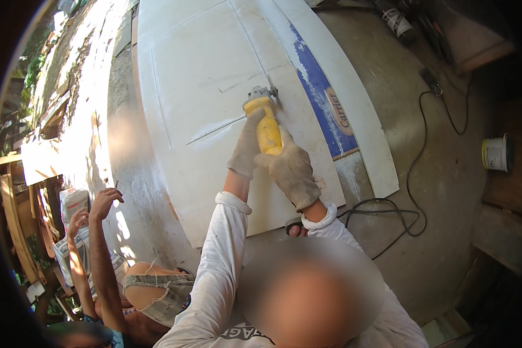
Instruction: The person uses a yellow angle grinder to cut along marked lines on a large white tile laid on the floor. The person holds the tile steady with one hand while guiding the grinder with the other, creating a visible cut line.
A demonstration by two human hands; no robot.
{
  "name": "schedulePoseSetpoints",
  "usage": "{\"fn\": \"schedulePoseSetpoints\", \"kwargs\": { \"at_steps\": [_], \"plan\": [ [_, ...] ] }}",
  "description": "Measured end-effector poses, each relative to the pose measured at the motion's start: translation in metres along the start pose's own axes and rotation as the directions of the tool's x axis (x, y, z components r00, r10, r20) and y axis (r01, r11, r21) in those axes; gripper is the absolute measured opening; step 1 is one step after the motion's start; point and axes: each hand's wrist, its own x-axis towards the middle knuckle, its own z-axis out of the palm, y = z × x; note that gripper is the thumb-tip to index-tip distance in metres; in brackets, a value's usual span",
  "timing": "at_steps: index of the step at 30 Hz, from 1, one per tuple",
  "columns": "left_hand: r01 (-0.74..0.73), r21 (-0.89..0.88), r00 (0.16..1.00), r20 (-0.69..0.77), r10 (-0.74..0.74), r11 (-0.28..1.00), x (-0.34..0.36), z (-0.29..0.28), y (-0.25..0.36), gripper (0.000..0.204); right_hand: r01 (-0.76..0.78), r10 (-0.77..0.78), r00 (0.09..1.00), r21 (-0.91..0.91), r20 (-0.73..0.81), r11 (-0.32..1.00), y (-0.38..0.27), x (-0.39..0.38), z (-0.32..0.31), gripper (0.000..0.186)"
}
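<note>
In the head view, you seem to be partway through cutting a broad, off-white flat panel (209,64) with a yellow-bodied angle grinder (268,133); the tool sits over the panel's middle, its grey head (260,93) pointing away from you, at the near end of a long straight line. Your gloved left hand (246,139) is closed around the body's left side, and your gloved right hand (291,174) wraps its rear; whether the disc is spinning, you cannot tell from here. The next move probably calls for a firm two-handed hold and a disc square to the line.

Pale dust streaks the surface beside a dark slanting slit (214,130); a blue printed board (314,87) and a narrow white strip (380,165) run along the right; a black cable (425,130) loops over the grey concrete floor (446,180), near a white bucket (495,154); at left, another person's bare hand (105,203) is raised.
</note>
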Motion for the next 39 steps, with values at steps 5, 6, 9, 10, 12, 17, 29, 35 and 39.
{"fn": "schedulePoseSetpoints", "kwargs": {
  "at_steps": [5,6,9,10,12,17,29,35,39],
  "plan": [
    [-0.011,0.032,1.0,-0.016,0.012,0.999,-0.0001,0.0008,0.0016,0.044,-0.013,0.013,1.0,-0.049,-0.003,0.999,-0.0008,0.0026,0.0019,0.09],
    [-0.011,0.032,1.0,-0.019,0.011,0.999,-0.0004,0.0011,0.0016,0.044,-0.013,0.013,1.0,-0.044,0.001,0.999,-0.0009,0.0025,0.0016,0.091],
    [-0.015,0.047,1.0,-0.023,0.017,0.999,-0.0009,0.002,0.0028,0.044,0.004,-0.004,1.0,-0.051,0.002,0.999,-0.0024,0.0017,0.0012,0.09],
    [-0.012,0.055,0.999,-0.032,0.014,0.998,-0.001,0.0024,0.0029,0.044,-0.006,0.006,1.0,-0.044,0.006,0.999,-0.0029,0.0016,0.001,0.09],
    [-0.019,0.052,0.999,-0.027,0.021,0.998,-0.0005,0.0032,0.0028,0.045,-0.013,0.013,1.0,-0.024,0.013,1.0,-0.0033,0.0016,0.0004,0.089],
    [-0.008,0.041,0.999,-0.035,0.01,0.999,0.0004,0.0031,0.0026,0.045,0.0,0.0,1.0,-0.03,0.012,1.0,-0.0034,0.0032,0.001,0.088],
    [-0.014,0.089,1.0,-0.022,0.016,0.996,0.0013,-0.0027,0.0014,0.048,-0.053,0.053,0.999,-0.058,-0.01,0.997,-0.0019,0.0024,0.0057,0.093],
    [-0.032,0.117,0.999,-0.021,0.035,0.993,0.0025,-0.0036,0.0005,0.05,-0.011,0.011,1.0,-0.035,-0.013,0.999,0.0006,0.003,0.0066,0.093],
    [-0.014,0.094,0.999,-0.029,0.017,0.995,0.0054,-0.0054,-0.0014,0.052,-0.005,0.005,1.0,0.003,0.008,1.0,-0.0005,0.0022,0.0035,0.092]
  ]
}}
